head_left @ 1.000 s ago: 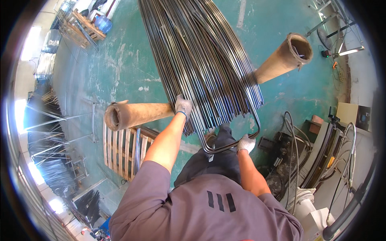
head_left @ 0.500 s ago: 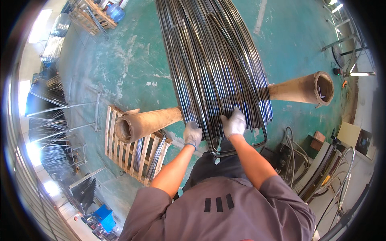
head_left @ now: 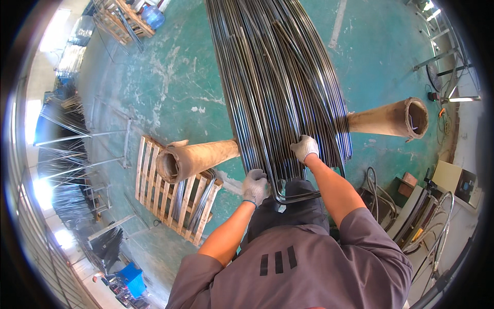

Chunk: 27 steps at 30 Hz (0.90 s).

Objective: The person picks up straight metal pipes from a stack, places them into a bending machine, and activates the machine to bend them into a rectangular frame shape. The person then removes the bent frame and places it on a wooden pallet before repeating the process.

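Head view: rods lie in front, tubes jutting at both sides; left hand just beside bent rods; right hand over rods near their ends; cannot tell whether either grips; few more bent ones on pallet; most look straight, so bent share seems small.

Long, shiny dark metal rods are laid lengthwise side by side, a few skewed. Bent rods are extended past their near ends.

Floor green, scuffed. Upper left: blue water jug beside wooden pallet. Right: cream panel near white wall.
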{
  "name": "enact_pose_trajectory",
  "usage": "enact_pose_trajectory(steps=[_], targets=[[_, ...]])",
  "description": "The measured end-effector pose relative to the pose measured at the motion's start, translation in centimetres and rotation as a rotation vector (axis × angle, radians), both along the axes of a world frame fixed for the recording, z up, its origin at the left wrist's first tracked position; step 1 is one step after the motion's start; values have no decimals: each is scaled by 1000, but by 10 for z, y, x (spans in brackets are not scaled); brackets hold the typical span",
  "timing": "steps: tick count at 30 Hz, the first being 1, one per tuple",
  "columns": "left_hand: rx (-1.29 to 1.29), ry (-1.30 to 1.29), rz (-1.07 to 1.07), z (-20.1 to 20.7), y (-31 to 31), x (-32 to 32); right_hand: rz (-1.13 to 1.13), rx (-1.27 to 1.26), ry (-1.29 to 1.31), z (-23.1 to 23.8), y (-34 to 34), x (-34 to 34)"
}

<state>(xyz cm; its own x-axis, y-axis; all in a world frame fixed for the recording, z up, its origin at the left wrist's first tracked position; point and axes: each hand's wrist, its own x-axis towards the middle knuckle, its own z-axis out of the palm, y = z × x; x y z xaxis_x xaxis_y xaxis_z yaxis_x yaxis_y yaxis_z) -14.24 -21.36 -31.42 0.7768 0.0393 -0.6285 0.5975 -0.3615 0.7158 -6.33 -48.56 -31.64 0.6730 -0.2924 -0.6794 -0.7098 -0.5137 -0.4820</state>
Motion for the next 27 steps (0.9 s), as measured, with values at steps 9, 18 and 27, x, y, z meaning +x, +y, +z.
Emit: enact_pose_trajectory(steps=[9, 18, 27], targets=[[-107, -56, -28, 33, -31, 29, -451, 914, 52, 39, -15, -9], [-667, 281, 143, 75, -73, 54, -395, 679, -132, 81, -19, -53], [-989, 525, -8, 113, -173, 91, -237, 21, -1, 180, 37, -300]])
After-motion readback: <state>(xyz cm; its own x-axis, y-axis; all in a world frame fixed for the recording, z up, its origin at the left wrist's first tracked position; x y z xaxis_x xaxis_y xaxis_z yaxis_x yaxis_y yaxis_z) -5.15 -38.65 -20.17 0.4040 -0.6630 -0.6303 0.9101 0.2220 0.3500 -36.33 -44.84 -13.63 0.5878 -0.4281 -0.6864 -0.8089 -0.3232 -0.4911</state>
